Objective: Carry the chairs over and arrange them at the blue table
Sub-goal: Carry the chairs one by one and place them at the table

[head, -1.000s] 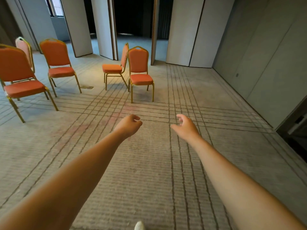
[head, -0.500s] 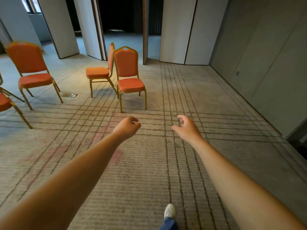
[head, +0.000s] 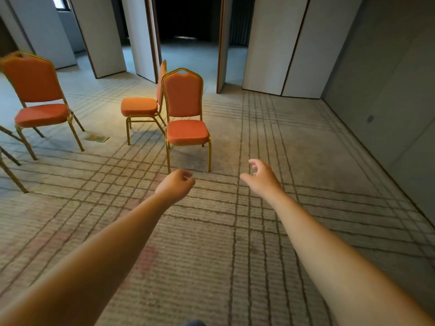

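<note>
An orange padded chair with a gold frame [head: 184,114] faces me in the middle of the carpet. A second orange chair [head: 141,105] stands sideways just behind it on the left. A third [head: 37,97] is at the far left. Both my arms reach forward. My left hand [head: 175,185] hangs loosely curled, holding nothing, just in front of the nearest chair's front legs. My right hand [head: 262,176] is relaxed with fingers spread, to the right of that chair. No blue table is in view.
Gold legs of another chair [head: 11,170] poke in at the left edge. A metal floor plate [head: 97,138] lies between the chairs. Folding wall panels [head: 277,43] and a dark doorway [head: 188,20] stand behind; a grey wall [head: 388,78] runs along the right.
I have come closer to the nearest chair, which now looks larger and sits just past my hands. The chairs at the left have slid toward the frame's edge. Both hands stay empty.
</note>
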Motion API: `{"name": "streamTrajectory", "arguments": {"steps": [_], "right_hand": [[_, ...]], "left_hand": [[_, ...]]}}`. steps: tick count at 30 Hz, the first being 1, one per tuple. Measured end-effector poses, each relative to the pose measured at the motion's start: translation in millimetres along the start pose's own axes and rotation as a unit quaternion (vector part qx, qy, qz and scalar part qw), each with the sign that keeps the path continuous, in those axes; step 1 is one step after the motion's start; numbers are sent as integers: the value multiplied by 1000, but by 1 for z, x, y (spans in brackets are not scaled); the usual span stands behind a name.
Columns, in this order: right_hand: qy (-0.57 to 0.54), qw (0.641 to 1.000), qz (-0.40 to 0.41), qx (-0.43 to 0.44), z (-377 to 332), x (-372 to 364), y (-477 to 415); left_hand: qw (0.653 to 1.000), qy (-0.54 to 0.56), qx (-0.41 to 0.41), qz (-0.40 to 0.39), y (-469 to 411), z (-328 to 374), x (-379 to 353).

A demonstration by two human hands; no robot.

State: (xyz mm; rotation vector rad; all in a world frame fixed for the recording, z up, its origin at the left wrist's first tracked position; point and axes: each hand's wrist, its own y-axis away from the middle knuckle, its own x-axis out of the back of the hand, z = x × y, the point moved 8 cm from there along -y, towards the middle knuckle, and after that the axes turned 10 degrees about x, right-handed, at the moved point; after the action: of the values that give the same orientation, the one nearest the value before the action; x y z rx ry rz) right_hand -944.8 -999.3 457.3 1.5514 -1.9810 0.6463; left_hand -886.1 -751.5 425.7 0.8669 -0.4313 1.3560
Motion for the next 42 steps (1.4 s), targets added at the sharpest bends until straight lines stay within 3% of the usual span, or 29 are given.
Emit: {"name": "streamTrajectory", "arguments": {"steps": [6, 16, 24, 32, 42], "right_hand": [[-7, 999, -32, 0, 23, -10, -141], [1, 999, -22, 41, 6, -11, -411], [9, 998, -61, 18, 36, -38, -589], [27, 991, -108, 80, 47, -51, -814], [49, 968, -210, 128, 46, -93, -1023]], "left_hand": [[999, 13, 34, 2, -135, 39, -17], [998, 57, 3, 22, -394, 142, 16], [998, 53, 32, -3, -555, 202, 0], [992, 56, 96, 65, -738, 260, -11], [977, 82, 162, 116, -891, 304, -10]]}}
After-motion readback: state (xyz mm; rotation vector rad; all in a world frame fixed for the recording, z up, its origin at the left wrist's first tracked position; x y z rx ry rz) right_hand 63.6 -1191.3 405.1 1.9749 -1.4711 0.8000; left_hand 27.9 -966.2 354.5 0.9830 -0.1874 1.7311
